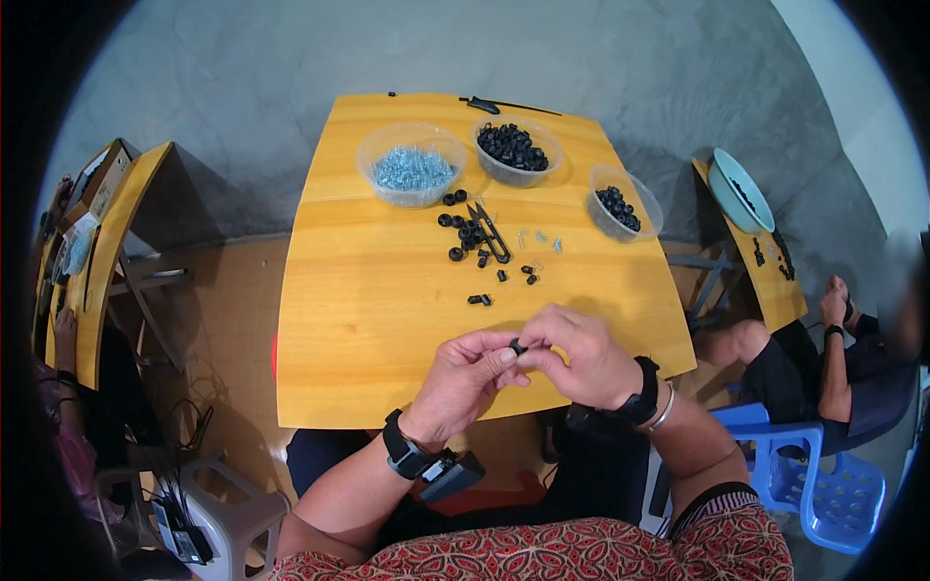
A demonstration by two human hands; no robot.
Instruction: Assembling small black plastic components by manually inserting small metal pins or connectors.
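Note:
Above the near part of the yellow table (358,339), my left hand (465,378) pinches a small black plastic part (518,346) between thumb and fingers. My right hand (579,356) meets it there, its thumb and forefinger closed on the same part. The fingers cover most of the piece, so its exact kind is hidden. Beyond my hands lie loose black parts (480,300), some round and some cylindrical. Black thread snips (490,232) rest among the round ones. A few tiny metal springs (542,238) lie to the right of the snips.
Clear bowls at the back hold silvery-blue springs (412,170) and black parts (513,148); another bowl (622,205) of black parts stands right. A black tool (481,105) lies at the far edge. People sit at side tables, one near a turquoise basin (741,191). A blue chair (823,484) stands right.

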